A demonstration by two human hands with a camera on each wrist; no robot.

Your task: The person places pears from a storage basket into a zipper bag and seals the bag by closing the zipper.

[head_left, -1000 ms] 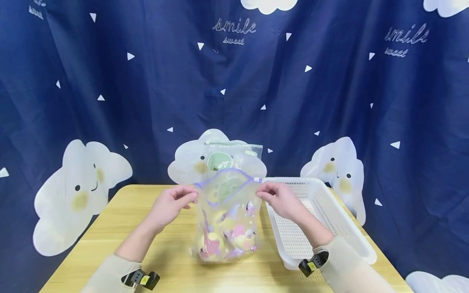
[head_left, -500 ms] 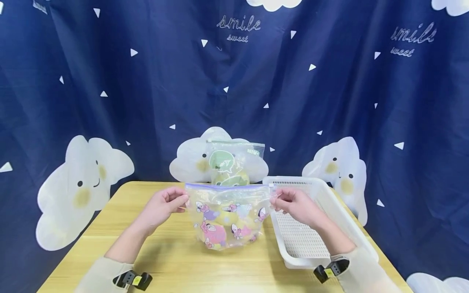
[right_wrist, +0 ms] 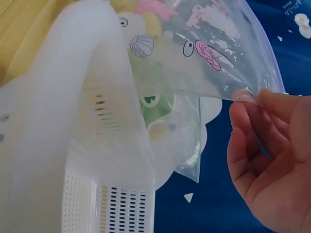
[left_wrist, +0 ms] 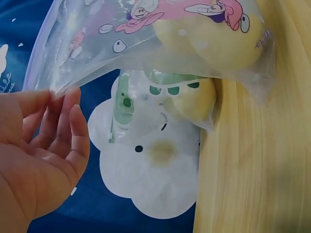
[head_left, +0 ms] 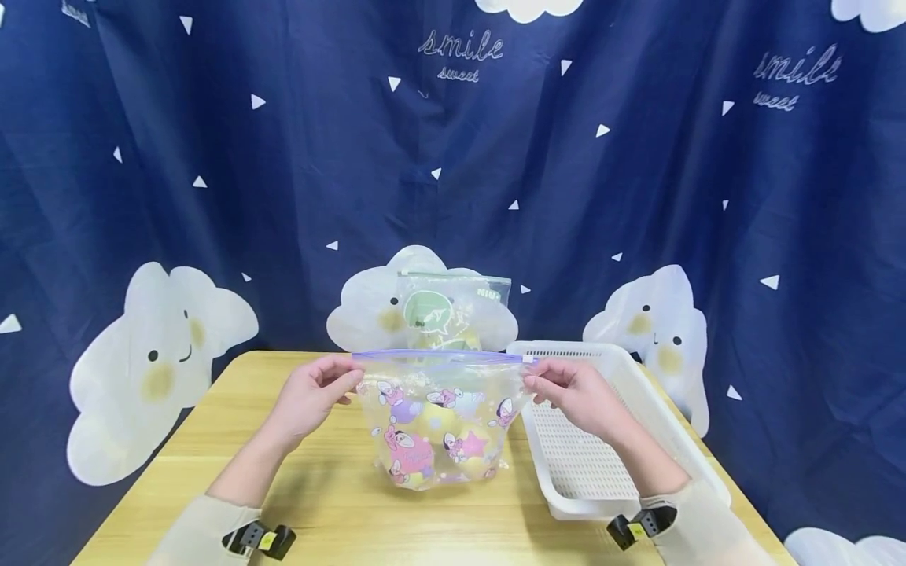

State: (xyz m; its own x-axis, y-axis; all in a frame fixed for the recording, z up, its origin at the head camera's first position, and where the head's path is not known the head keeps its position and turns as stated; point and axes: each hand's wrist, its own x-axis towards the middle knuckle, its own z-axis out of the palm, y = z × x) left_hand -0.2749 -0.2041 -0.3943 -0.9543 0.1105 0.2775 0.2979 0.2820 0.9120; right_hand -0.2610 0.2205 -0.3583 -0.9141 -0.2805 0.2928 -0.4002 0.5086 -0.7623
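Note:
A clear zip bag printed with pink and purple cartoon figures is stretched wide between both hands over the table. Round yellow things show through its plastic. My left hand pinches the bag's left upper edge between thumb and fingertips. At the other side, my right hand pinches the right edge just under the white slider on the purple zip strip. That strip runs nearly straight across the top. Behind stands a second clear zip bag with green print, its lower part hidden by the front bag.
A white perforated plastic basket stands on the right of the wooden table, under my right forearm. A dark blue curtain with white clouds hangs behind the table's far edge.
The front bag's mouth was gaping a second ago; now its edges lie together in a taut line. Both hands have moved apart, the right one further right.

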